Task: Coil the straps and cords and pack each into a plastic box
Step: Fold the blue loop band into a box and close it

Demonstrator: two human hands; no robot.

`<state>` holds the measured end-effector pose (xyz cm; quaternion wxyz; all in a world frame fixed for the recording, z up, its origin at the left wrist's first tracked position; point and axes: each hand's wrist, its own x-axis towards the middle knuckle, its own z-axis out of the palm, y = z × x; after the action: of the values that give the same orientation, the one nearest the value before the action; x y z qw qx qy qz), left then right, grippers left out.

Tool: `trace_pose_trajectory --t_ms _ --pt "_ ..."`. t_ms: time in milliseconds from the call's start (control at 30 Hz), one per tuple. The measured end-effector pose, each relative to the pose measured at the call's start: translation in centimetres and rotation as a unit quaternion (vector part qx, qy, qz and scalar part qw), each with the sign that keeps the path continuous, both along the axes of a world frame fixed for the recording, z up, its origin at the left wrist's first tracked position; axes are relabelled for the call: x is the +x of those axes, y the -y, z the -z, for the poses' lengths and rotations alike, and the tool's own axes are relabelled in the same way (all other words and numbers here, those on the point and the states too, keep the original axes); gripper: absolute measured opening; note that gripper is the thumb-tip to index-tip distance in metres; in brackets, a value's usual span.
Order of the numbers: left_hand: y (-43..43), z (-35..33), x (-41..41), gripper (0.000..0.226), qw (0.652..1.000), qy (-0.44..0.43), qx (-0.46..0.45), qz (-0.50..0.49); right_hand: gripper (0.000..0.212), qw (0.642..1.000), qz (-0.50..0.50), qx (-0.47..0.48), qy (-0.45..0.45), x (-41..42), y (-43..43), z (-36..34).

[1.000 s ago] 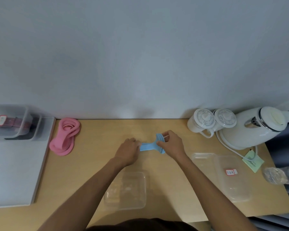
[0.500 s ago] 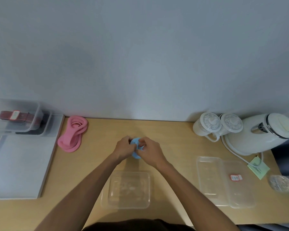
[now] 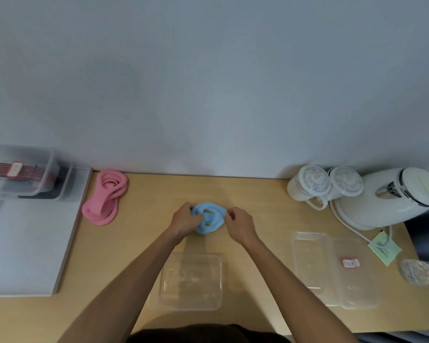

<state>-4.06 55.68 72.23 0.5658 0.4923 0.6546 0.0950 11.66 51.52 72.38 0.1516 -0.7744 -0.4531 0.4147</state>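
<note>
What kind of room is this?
Probably a hotel or guest room: a white electric kettle and two white lidded mugs stand on a light wooden desk against a plain grey wall.

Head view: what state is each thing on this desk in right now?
blue strap, coiled into loops, not yet boxed
left hand, gripping the coil
right hand, pinching the coil's edge
pink strap, loosely coiled, lying unpacked
near plastic box, open, empty
right plastic box, empty
red strap, coiled, already boxed
</note>
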Motion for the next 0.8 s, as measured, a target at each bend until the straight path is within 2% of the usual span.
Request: trace_pose_trajectory --t_ms 133,367,533,800 --pt "0.1 0.0 0.4 0.032 1.000 0.007 -0.005 -0.015 0.028 0.998 0.024 -0.014 -0.050 0.3 -0.1 -0.2" --pt "-0.1 -1.3 0.0 0.028 0.998 0.051 0.022 -0.018 0.043 0.993 0.073 -0.007 -0.097 0.4 0.9 -0.6" --pt "1.4 -2.4 -1.9 0.027 0.993 0.106 0.016 -0.039 0.032 0.986 0.089 0.003 -0.141 -0.6 2.2 -1.8" --pt "6.5 -3.4 -5.4 0.022 0.989 0.126 0.023 -0.067 0.026 0.986 0.073 -0.001 -0.148 -3.6 6.5 -3.3"
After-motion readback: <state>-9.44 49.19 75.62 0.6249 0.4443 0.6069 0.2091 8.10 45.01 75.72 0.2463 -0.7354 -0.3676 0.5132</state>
